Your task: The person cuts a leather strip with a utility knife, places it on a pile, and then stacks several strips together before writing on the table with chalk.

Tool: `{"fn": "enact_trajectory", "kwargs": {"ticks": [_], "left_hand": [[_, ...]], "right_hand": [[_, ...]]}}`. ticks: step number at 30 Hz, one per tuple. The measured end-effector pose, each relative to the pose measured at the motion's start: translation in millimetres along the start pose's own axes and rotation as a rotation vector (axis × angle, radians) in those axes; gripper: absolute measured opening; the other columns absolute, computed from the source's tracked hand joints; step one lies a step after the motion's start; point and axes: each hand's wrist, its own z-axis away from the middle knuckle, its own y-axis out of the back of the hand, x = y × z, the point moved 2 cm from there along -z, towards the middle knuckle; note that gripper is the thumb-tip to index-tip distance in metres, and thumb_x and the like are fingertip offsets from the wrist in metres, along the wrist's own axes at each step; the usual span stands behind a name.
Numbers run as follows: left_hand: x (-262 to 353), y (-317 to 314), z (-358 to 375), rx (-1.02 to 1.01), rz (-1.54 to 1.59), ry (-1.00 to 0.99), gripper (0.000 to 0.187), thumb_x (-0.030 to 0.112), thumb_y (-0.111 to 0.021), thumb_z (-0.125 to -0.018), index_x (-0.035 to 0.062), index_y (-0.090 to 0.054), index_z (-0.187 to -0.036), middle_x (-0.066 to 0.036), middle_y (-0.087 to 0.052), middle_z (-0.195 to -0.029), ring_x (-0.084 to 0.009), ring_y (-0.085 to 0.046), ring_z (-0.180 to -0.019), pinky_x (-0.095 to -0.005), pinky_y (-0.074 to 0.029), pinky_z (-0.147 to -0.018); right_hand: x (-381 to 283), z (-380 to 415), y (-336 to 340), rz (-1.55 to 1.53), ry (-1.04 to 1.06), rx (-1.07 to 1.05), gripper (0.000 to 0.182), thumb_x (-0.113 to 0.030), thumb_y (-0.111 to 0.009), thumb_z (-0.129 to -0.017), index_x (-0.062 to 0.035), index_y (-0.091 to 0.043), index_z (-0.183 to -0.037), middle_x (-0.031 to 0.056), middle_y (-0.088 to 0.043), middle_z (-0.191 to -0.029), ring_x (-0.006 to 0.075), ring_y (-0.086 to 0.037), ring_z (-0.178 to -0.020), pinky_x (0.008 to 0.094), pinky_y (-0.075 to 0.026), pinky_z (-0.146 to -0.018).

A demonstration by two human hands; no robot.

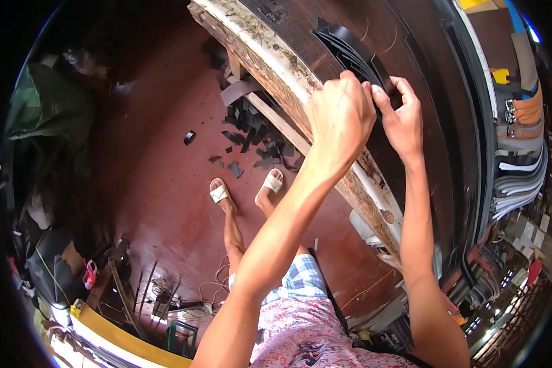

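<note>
A bundle of thin black strips point(348, 50) fans out over the dark worktop point(405, 80), its near ends running to my hands. My left hand point(342, 116) is curled into a fist at those ends, and its fingers hide what is gripped there. Beside it, nearly touching, my right hand point(403, 122) has thumb and forefinger bent round a black strip point(381, 72) that stands on edge. The contact point between the two hands is partly covered.
A worn wooden edge point(276, 58) borders the worktop. Long black strips point(466, 80) line its far side, near hanging belts point(521, 190). Black scraps point(254, 132) and a small black roll point(189, 137) lie on the red floor point(159, 184). Cluttered materials point(61, 264) stand left.
</note>
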Motion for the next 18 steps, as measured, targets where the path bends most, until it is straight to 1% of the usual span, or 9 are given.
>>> {"fn": "enact_trajectory", "kwargs": {"ticks": [2, 3, 4, 6, 7, 10, 15, 17, 18], "left_hand": [[-2, -8, 0, 0.070, 0.080, 0.032, 0.029, 0.025, -0.066, -0.090, -0.0026, -0.069, -0.082, -0.025, -0.067, -0.070, -0.0443, -0.068, -0.073, -0.0498, -0.054, -0.071], [-2, -8, 1, 0.032, 0.100, 0.094, 0.029, 0.024, -0.064, -0.091, -0.0030, -0.069, -0.083, -0.025, -0.068, -0.074, -0.0433, -0.069, -0.076, -0.0482, -0.054, -0.074], [-1, -8, -1, 0.047, 0.097, 0.099, 0.029, 0.024, -0.064, -0.091, -0.0030, -0.069, -0.083, -0.025, -0.068, -0.074, -0.0433, -0.069, -0.076, -0.0482, -0.054, -0.074], [-3, -13, 0, 0.009, 0.180, 0.202, 0.030, 0.025, -0.064, -0.091, -0.0039, -0.069, -0.084, -0.026, -0.069, -0.076, -0.0419, -0.070, -0.077, -0.0474, -0.055, -0.076], [-4, -15, 0, 0.023, 0.211, 0.221, 0.029, 0.024, -0.065, -0.090, -0.0044, -0.068, -0.085, -0.026, -0.069, -0.076, -0.0411, -0.071, -0.077, -0.0463, -0.055, -0.074], [-5, -19, -2, 0.051, 0.291, 0.239, 0.027, 0.022, -0.067, -0.089, -0.0047, -0.067, -0.085, -0.026, -0.069, -0.075, -0.0414, -0.070, -0.075, -0.0457, -0.055, -0.072], [-7, -20, -2, 0.064, 0.332, 0.243, 0.027, 0.021, -0.068, -0.088, -0.0054, -0.067, -0.082, -0.027, -0.067, -0.072, -0.0420, -0.070, -0.074, -0.0465, -0.055, -0.072], [-7, -19, -1, 0.085, 0.284, 0.191, 0.028, 0.021, -0.068, -0.088, -0.0054, -0.067, -0.080, -0.028, -0.066, -0.070, -0.0435, -0.069, -0.073, -0.0477, -0.055, -0.072], [-8, -19, -1, 0.089, 0.289, 0.196, 0.028, 0.021, -0.068, -0.088, -0.0054, -0.067, -0.080, -0.028, -0.066, -0.070, -0.0435, -0.069, -0.073, -0.0477, -0.055, -0.072]], "right_hand": [[3, 0, 0, 0.010, 0.005, 0.014, 0.034, -0.024, -0.072, -0.092, 0.0048, -0.064, -0.108, 0.0146, -0.066, -0.097, 0.0209, -0.065, -0.088, 0.0337, -0.051, -0.080], [1, 0, 0, -0.009, -0.016, 0.011, 0.034, -0.024, -0.072, -0.092, 0.0049, -0.064, -0.108, 0.0148, -0.066, -0.097, 0.0218, -0.065, -0.089, 0.0343, -0.051, -0.082], [2, 0, -1, -0.015, -0.005, 0.001, 0.034, -0.024, -0.072, -0.092, 0.0049, -0.064, -0.108, 0.0148, -0.066, -0.097, 0.0218, -0.065, -0.089, 0.0343, -0.051, -0.082], [2, 1, -2, 0.085, 0.009, 0.061, 0.036, -0.025, -0.073, -0.091, 0.0051, -0.064, -0.108, 0.0154, -0.067, -0.099, 0.0234, -0.065, -0.091, 0.0356, -0.050, -0.084], [1, 2, -1, 0.012, -0.041, 0.037, 0.038, -0.026, -0.074, -0.091, 0.0052, -0.063, -0.108, 0.0160, -0.067, -0.100, 0.0245, -0.064, -0.091, 0.0366, -0.050, -0.085], [4, 1, 0, 0.054, -0.040, 0.027, 0.038, -0.026, -0.075, -0.090, 0.0049, -0.063, -0.108, 0.0156, -0.067, -0.100, 0.0244, -0.064, -0.091, 0.0364, -0.050, -0.085], [-3, 2, 1, 0.061, -0.025, 0.024, 0.037, -0.026, -0.075, -0.091, 0.0046, -0.063, -0.108, 0.0120, -0.066, -0.097, 0.0199, -0.062, -0.088, 0.0343, -0.050, -0.082], [-4, 2, 1, 0.038, -0.027, 0.031, 0.037, -0.027, -0.075, -0.091, 0.0046, -0.063, -0.107, 0.0093, -0.065, -0.092, 0.0166, -0.059, -0.084, 0.0328, -0.049, -0.079], [-2, 2, 1, 0.042, -0.024, 0.023, 0.037, -0.027, -0.075, -0.091, 0.0046, -0.063, -0.107, 0.0093, -0.065, -0.092, 0.0166, -0.059, -0.084, 0.0328, -0.049, -0.079]]}}
